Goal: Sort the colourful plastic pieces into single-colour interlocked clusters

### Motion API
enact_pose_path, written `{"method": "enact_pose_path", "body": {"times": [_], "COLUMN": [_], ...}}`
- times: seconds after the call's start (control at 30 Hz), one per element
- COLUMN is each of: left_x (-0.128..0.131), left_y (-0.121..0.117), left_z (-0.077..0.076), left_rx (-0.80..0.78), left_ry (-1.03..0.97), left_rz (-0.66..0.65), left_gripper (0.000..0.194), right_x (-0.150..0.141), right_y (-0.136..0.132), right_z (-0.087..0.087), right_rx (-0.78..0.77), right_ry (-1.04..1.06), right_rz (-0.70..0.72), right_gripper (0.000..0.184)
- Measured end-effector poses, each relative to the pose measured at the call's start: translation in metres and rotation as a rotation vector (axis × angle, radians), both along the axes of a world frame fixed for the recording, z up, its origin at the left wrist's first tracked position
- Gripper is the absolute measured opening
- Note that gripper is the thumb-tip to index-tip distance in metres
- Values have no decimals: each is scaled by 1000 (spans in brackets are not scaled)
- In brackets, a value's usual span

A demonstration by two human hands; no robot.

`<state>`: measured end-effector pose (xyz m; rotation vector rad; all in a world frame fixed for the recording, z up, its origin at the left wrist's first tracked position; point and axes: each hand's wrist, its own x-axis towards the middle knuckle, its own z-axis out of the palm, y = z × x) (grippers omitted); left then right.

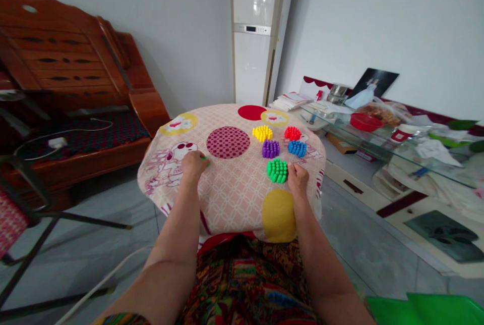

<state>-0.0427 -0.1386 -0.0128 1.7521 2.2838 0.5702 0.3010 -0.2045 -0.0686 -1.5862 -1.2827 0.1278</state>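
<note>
On the left part of the cloth-covered table (227, 194), my left hand (194, 165) is closed, with a small green piece (205, 159) showing at its fingertips. My right hand (298, 178) rests at the right edge of a cluster of green knobby pieces (277, 170), its fingers curled and touching or very close to them. What the right fingers hold, if anything, is hidden. Behind the green cluster stand purple (270, 149), blue (297, 149), yellow (262, 133) and red (292, 133) clusters of similar small pieces, grouped by colour.
A glass-topped stand (378, 138) to the right carries papers, a red bowl (366, 122), a paper cup (402, 134) and bags. At the left are a wooden bench (71, 77) and a metal-legged chair (49, 219). A tall white cabinet unit (251, 62) stands beyond the table.
</note>
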Motion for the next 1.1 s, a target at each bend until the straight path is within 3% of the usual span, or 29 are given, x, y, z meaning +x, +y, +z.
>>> {"method": "enact_pose_path", "body": {"times": [0.2,0.33,0.53,0.63,0.73,0.93,1.03,1.1], "left_x": [38,74,117,131,143,161,172,179], "left_y": [-4,-13,-27,-33,-41,-55,-60,-63], "left_z": [-7,-13,-14,-9,-2,2,0,-2], "left_rx": [104,173,128,153,232,288,280,283], "left_ry": [3,-54,-350,-553,-743,-1100,-1252,-1297], "left_rz": [-128,-315,-548,-631,-714,-757,-709,-677], "left_gripper": [26,32,18,28,39,34,31,27], "right_x": [2,4,6,2,-8,-34,-41,-44], "right_y": [-1,1,5,-1,-16,-41,-43,-43], "right_z": [0,-3,-9,-5,10,50,55,52], "right_rx": [-10,7,24,67,158,173,136,134], "right_ry": [-16,8,135,147,127,176,177,175], "right_rz": [5,16,0,-58,-116,191,325,337], "right_gripper": [39,40,41,42,45,40,38,40]}}
